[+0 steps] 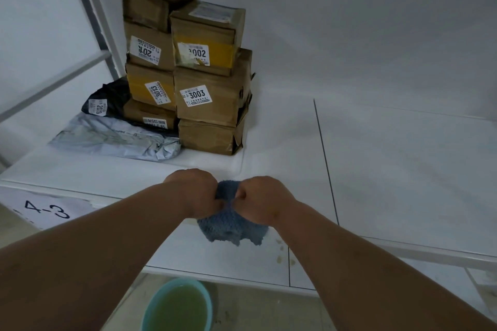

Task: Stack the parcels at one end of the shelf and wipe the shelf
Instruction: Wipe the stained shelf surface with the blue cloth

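Bowl (177, 306), one, pale turquoise, nearest and below the grip, holding cloudy yellow-green liquid. Two bare hands just above it: left hand (197, 192) and right hand (262, 200), knuckles nearly touching, both clenched tight on one blue cloth (231, 226), bunched between the fists and hanging ragged beneath them. Under and beyond the grip, white shelf (390, 169), with one thin seam line running away to the right of the grip. Left of the grip, on the shelf's front edge, one paper label (47, 209) hand-marked 4-3. Further off, up and left of the grip, parcels piled at the left end of the shelf: seven brown cardboard boxes (212, 99) in two columns touching side by side, four in the left column, three in the right, with printed stickers reading 3003, 3002 and 3013 among them. Left of the boxes, two soft mailer bags: one grey bag (115, 137) lying flat in front, one black bag (107, 99) behind it, tagged 2019. Beyond all, plain white wall (349, 21).
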A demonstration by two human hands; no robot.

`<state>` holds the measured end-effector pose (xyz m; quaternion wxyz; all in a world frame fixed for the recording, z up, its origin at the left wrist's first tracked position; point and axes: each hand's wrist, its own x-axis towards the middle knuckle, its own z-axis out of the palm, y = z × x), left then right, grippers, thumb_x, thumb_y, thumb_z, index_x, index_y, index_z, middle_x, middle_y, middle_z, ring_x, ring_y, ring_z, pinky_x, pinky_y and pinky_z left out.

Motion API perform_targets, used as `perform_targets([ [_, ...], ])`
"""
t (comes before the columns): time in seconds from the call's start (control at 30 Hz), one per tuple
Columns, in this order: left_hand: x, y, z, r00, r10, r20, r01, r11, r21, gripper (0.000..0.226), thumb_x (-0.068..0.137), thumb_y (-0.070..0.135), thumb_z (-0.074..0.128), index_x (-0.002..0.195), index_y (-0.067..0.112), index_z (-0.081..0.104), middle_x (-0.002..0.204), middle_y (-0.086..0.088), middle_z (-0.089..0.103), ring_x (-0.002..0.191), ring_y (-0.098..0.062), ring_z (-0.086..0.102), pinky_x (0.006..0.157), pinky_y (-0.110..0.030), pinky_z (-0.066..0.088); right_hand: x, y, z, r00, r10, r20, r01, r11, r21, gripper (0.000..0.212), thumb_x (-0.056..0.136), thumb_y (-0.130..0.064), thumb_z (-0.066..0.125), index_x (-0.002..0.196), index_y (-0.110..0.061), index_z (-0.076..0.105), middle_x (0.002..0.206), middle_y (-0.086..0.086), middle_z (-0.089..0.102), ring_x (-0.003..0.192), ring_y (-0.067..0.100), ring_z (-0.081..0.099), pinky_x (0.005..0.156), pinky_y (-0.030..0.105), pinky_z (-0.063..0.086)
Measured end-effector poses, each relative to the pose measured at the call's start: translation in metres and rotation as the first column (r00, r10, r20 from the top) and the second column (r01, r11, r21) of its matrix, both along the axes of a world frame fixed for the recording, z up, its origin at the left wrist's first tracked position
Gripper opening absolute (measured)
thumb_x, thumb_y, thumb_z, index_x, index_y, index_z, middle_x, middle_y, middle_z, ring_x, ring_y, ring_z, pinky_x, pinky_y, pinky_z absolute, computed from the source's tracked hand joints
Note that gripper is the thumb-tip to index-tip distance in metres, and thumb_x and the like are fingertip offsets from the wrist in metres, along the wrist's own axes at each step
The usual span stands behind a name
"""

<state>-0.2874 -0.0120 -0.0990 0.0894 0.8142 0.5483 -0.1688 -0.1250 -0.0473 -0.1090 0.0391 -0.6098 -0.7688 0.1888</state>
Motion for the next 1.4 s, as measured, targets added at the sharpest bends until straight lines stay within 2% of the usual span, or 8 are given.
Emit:
perform_targets([
  [0.17,0.013,0.001,-0.007,0.999,-0.006,0.044,0.004,0.999,0.040,0.047,0.096,0.040,0.043,0.141,0.031,0.034,0.127,0.000,0.058,0.114,-0.020,0.056,0.090,-0.033,0.046,0.011,0.004,-0.011,0.982,-0.159,-0.100,0.158,0.987,-0.020,0.044,0.094,-0.016,0.051,0.138,-0.013,0.045,0.129,0.010,0.043,0.110,0.027,0.054,0.093,0.033,0.045],
  [0.23,0.018,0.001,-0.009,0.999,-0.028,-0.021,0.029,0.998,0.054,0.052,0.098,0.041,0.041,0.148,0.035,0.026,0.135,0.001,0.053,0.123,-0.019,0.051,0.099,-0.033,0.042,0.014,0.009,-0.016,0.988,-0.146,-0.044,0.144,0.989,-0.047,0.043,0.094,-0.015,0.051,0.137,-0.012,0.047,0.130,0.011,0.042,0.113,0.028,0.053,0.095,0.033,0.045],
  [0.4,0.021,-0.002,-0.006,0.998,-0.036,-0.052,0.042,0.991,0.123,0.023,0.095,0.030,0.046,0.116,0.027,0.055,0.108,0.002,0.063,0.101,-0.018,0.059,0.079,-0.030,0.044,0.018,0.018,-0.014,0.999,-0.013,0.039,0.017,0.996,-0.093,0.024,0.093,-0.017,0.054,0.114,-0.007,0.059,0.115,0.012,0.059,0.105,0.024,0.057,0.088,0.032,0.046],
  [0.63,0.031,0.004,0.034,0.950,0.237,0.205,-0.208,0.966,-0.151,0.026,0.092,0.018,0.053,0.112,0.006,0.065,0.117,-0.009,0.063,0.106,-0.020,0.058,0.076,-0.024,0.044,0.035,0.019,0.022,0.997,0.054,-0.055,-0.064,0.977,-0.205,0.008,0.093,-0.015,0.056,0.098,-0.008,0.056,0.115,0.016,0.063,0.095,0.021,0.054,0.076,0.028,0.039],
  [0.83,0.041,-0.001,0.064,0.710,0.535,0.458,-0.404,0.842,-0.358,0.030,0.091,0.033,0.063,0.085,0.004,0.061,0.088,-0.018,0.072,0.072,-0.023,0.069,0.060,-0.028,0.051,0.047,0.010,0.066,0.984,0.056,-0.171,-0.104,0.953,-0.284,0.034,0.091,-0.020,0.064,0.122,-0.008,0.056,0.125,0.008,0.055,0.104,0.017,0.049,0.065,0.020,0.039],
  [0.93,0.047,-0.007,0.078,0.542,0.616,0.571,-0.423,0.787,-0.449,0.007,0.087,0.005,0.064,0.083,0.004,0.058,0.083,-0.017,0.066,0.070,-0.023,0.066,0.069,-0.035,0.057,0.053,0.005,0.084,0.967,-0.012,-0.254,-0.085,0.927,-0.366,0.040,0.087,-0.015,0.069,0.124,-0.011,0.056,0.111,0.005,0.053,0.100,0.016,0.050,0.082,0.028,0.051],
  [1.07,0.052,-0.014,0.096,0.396,0.641,0.658,-0.344,0.767,-0.541,0.023,0.083,-0.016,0.048,0.085,0.005,0.058,0.091,-0.020,0.061,0.085,-0.028,0.061,0.064,-0.036,0.057,0.061,-0.005,0.100,0.963,-0.100,-0.252,-0.030,0.885,-0.465,0.035,0.090,-0.006,0.062,0.124,-0.008,0.057,0.114,0.012,0.062,0.103,0.020,0.060,0.098,0.038,0.048],
  [1.4,0.052,-0.015,0.130,0.441,0.542,0.715,-0.215,0.838,-0.502,0.030,0.086,-0.011,0.041,0.090,0.010,0.062,0.093,-0.015,0.058,0.084,-0.025,0.055,0.060,-0.029,0.047,0.043,-0.017,0.126,0.956,-0.187,-0.228,0.065,0.888,-0.455,0.046,0.088,-0.028,0.067,0.129,-0.011,0.054,0.115,0.006,0.061,0.117,0.022,0.059,0.104,0.041,0.045],
])
